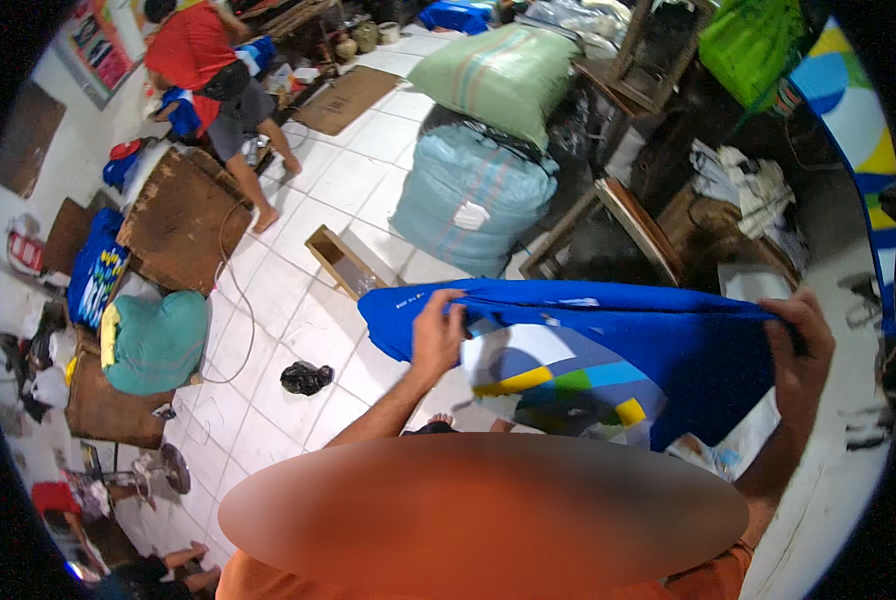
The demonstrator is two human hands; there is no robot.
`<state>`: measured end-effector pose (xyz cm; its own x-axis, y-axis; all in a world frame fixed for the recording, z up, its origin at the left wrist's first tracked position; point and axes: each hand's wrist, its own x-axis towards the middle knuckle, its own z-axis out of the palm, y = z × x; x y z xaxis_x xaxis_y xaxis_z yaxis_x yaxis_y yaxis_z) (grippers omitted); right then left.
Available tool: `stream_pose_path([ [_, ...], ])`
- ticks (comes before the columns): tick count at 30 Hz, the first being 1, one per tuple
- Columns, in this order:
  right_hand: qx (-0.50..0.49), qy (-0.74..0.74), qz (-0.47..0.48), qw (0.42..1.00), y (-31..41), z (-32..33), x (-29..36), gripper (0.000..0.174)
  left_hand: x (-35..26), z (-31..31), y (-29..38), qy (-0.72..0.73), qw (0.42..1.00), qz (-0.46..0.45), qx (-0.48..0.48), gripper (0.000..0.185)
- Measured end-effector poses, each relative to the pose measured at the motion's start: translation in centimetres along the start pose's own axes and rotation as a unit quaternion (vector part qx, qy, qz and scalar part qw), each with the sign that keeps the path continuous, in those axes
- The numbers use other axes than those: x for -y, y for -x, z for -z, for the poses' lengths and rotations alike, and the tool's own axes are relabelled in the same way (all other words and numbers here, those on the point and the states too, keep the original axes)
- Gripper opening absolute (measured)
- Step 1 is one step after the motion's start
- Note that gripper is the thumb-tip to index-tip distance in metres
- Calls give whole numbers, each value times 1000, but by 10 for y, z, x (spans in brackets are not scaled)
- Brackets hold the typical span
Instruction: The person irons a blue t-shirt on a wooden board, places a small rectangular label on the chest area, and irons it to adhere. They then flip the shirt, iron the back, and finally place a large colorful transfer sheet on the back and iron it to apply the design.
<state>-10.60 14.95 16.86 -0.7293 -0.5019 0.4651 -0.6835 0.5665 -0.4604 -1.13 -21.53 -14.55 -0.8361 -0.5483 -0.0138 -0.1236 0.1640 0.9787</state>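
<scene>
A blue fabric garment [707,352] with a panel of white, yellow, green and light-blue shapes hangs stretched out before me. My left hand [440,334] pinches its upper edge near the left end. At the other end, my right hand [802,337] grips the same edge by the corner. The cloth sags below the line between both hands, and its patterned part [568,367] shows under the plain blue fold. Small white marks, perhaps labels, sit along the upper fold.
Stuffed sacks, one pale green [500,71] and one light blue [470,202], are stacked ahead. A wooden tray-like box [343,259] and a black plastic bag [305,378] lie on the tiled floor [268,420]. A person in red [193,52] stands at upper left; another sits at lower left.
</scene>
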Motion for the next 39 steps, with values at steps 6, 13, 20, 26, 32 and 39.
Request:
stream_pose_path([
  [6,64,-116,50,990,-93,-85,-42,19,-16,92,-26,2,977,-48,-210,16],
  [13,33,-15,242,970,-163,-186,-50,9,-1,190,-37,-212,882,-66,-416,17],
  [20,171,-167,154,959,-215,-247,-37,21,-16,235,-65,-187,824,-128,-520,16],
  [26,276,-285,164,903,-268,-297,2,14,-27,277,-95,-151,774,-131,-600,16],
  [32,330,-323,143,875,-288,-337,15,26,-10,310,-140,-143,712,-151,-670,21],
  [39,364,-382,162,834,-319,-383,-34,21,3,348,-242,-198,739,-219,-605,20],
])
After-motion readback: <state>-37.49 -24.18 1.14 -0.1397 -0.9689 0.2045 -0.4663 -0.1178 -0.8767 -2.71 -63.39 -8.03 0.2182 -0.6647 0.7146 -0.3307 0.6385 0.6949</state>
